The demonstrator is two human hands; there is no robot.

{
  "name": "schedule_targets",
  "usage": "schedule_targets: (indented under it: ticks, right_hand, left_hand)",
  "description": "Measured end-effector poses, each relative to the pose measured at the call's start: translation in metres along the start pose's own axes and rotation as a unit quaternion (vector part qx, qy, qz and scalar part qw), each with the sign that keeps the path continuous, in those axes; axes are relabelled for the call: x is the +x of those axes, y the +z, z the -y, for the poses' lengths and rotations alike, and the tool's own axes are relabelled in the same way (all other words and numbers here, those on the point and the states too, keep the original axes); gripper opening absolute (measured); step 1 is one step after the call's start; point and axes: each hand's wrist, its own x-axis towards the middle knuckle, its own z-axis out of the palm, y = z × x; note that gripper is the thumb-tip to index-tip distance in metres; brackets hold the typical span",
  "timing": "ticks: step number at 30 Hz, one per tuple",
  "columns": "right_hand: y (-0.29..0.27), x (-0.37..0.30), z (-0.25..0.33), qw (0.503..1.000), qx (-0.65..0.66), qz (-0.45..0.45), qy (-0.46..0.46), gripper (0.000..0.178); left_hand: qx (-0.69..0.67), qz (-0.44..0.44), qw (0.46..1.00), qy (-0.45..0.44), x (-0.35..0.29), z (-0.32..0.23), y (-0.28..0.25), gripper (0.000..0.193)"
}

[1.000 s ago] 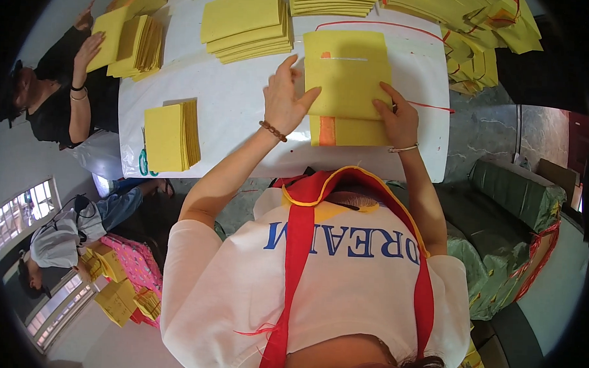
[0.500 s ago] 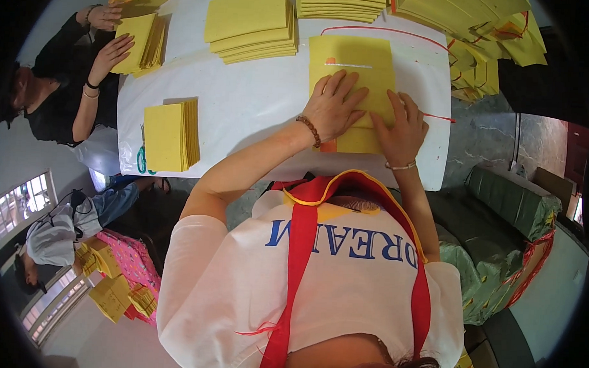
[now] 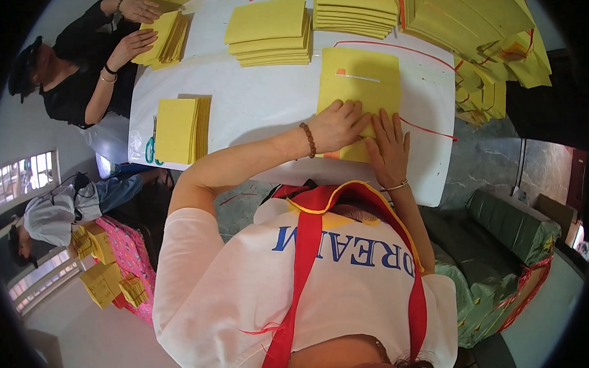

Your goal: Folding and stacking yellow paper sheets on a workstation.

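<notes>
I am watching the yellow sheet [image 3: 359, 82] that is lying flat on the white table [image 3: 265, 108], near its right part, with a thin orange mark across its upper half. Both hands are resting on its lower edge: the left hand [image 3: 339, 124], wearing a bead bracelet, is pressing down with fingers laid together and flat, and the right hand [image 3: 388, 148] is lying just beside it, fingers spread, palm down. Neither is pinching anything; they are flattening the paper. I am judging that a fold along the lower edge is being creased, so this sheet is partway done. Finished-looking stacks [image 3: 270, 31] are sitting further up the table, and a smaller pile [image 3: 179, 129] is waiting to the left. At the far left corner, another person's hands [image 3: 134, 29] are handling their own yellow bundle.
</notes>
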Motion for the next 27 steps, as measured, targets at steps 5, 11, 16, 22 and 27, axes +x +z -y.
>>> schedule_targets:
  ticks: [5,11,16,22,27]
  right_hand:
    - [-0.005,0.003,-0.017,0.948,0.318,-0.021,-0.003,0.051]
    - [-0.012,0.000,-0.028,0.895,0.445,-0.031,0.028,0.048]
    - [-0.015,-0.002,-0.043,0.886,0.455,-0.075,0.046,0.045]
    - [-0.020,0.003,-0.040,0.866,0.469,-0.136,0.110,0.043]
    - [-0.034,0.034,0.020,0.928,0.335,-0.165,0.004,0.026]
  left_hand:
    - [0.125,-0.014,0.991,-0.034,0.007,-0.013,0.005,0.044]
    - [0.002,-0.055,0.996,-0.066,0.003,0.003,-0.003,0.037]
    - [-0.070,-0.228,0.966,-0.103,0.001,0.018,-0.084,0.039]
    - [0.177,-0.282,0.937,-0.103,-0.026,0.139,-0.136,0.047]
    - [0.170,-0.115,0.968,-0.141,-0.048,0.202,-0.068,0.047]
